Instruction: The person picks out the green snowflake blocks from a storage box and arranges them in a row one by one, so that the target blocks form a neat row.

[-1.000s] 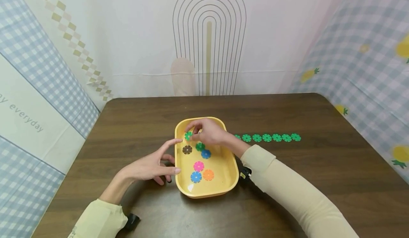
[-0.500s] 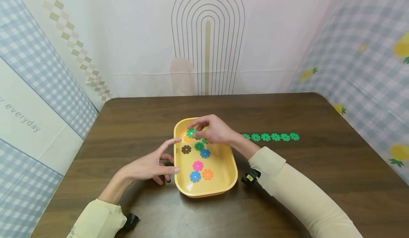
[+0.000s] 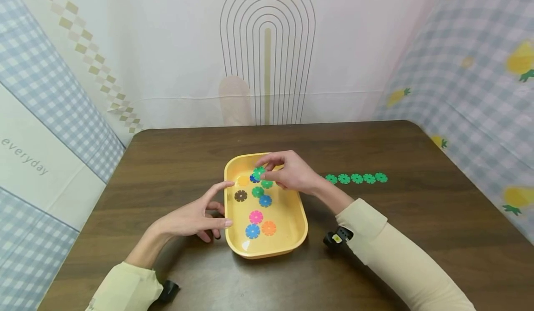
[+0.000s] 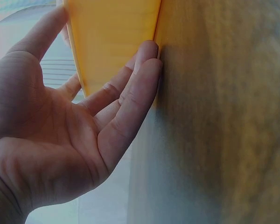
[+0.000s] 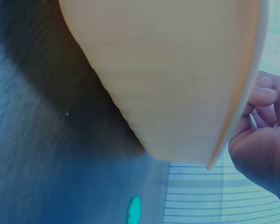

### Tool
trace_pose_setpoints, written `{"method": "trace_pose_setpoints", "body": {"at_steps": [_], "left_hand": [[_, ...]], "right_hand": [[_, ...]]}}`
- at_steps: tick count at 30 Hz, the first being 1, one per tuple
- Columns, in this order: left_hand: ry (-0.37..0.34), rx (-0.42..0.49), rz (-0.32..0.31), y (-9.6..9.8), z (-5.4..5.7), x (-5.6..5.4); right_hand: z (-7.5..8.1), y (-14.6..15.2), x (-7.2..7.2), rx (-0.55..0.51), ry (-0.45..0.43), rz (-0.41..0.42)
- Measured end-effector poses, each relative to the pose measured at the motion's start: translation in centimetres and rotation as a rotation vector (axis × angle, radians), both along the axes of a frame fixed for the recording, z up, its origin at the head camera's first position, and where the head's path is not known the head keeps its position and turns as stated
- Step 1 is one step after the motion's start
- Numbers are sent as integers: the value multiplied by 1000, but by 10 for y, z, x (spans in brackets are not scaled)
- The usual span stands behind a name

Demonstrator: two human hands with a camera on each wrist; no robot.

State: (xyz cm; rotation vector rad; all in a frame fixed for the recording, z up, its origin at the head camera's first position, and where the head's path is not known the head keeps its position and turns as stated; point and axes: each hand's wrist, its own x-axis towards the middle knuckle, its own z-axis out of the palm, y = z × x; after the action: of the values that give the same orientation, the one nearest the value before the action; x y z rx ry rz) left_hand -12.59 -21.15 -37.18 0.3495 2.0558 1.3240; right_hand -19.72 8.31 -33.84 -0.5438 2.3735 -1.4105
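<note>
A yellow tray (image 3: 303, 230) holds loose notched plastic discs in several colours. Over its far end, my right hand (image 3: 292, 171) pinches a green notched disc (image 3: 258, 172) between thumb and fingers. Just beneath that disc lie a dark blue disc (image 3: 253, 179) and another green one (image 3: 267, 184). My left hand (image 3: 187, 216) rests against the tray's left side, thumb and index fingertip at the rim. In the left wrist view, the left hand's fingers (image 4: 130, 109) lie loosely extended along the tray's outer wall (image 4: 113, 42). The tray wall hides part of my right hand (image 5: 266, 140) in the right wrist view.
A row of green discs (image 3: 356, 178) lies on the brown table (image 3: 417, 237), right of the tray; my right forearm covers its near end. Inside the tray are brown (image 3: 240, 196), pink (image 3: 256, 217), orange (image 3: 269, 228) and blue (image 3: 252, 231) discs. A patterned cloth (image 3: 179, 47) hangs behind.
My right hand has lifted the green disc from the tray's far left corner and carried it slightly right, uncovering an orange-yellow disc and a dark blue one. The left hand stays at the rim.
</note>
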Motion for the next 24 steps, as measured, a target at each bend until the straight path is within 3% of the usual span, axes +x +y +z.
{"method": "trace_pose_setpoints", "body": {"at_steps": [16,24], "left_hand": [[10,2,0,-2,-1,0],[13,2,-4,-1,0,1]], "right_hand": [[-2,38,10,-109,-54,-98],[-6,64,15,-110,-60,-145]]}}
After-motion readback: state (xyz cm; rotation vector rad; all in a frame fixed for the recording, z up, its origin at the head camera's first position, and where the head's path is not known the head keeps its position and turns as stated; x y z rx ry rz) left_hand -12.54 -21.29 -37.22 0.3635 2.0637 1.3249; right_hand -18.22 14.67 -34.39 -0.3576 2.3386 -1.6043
